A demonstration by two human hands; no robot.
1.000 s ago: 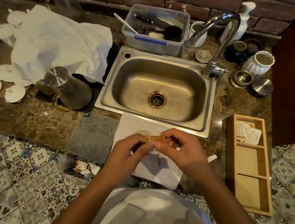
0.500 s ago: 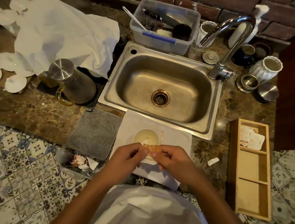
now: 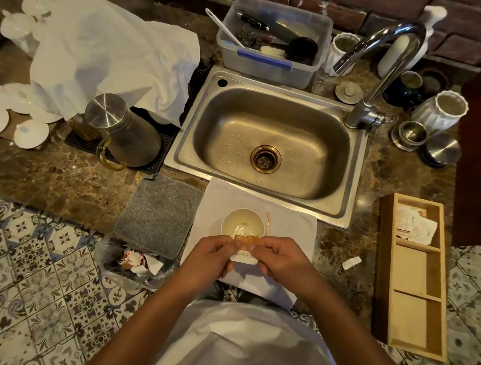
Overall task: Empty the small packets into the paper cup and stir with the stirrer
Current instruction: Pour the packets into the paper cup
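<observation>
Both hands — left hand [image 3: 211, 254], right hand [image 3: 280, 258] — pinch one small packet [image 3: 245, 249] at the paper cup [image 3: 242, 225]'s near rim; a crooked tear could spill powder onto the counter [image 3: 341, 249].

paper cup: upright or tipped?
Upright. The paper cup stands on the white napkin, its round mouth facing the camera; both hands hold a packet at its near rim.

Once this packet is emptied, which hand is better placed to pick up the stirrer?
Right. The stirrer lies just right of the cup, directly beyond the right hand. The left hand would have to cross over the cup.
</observation>
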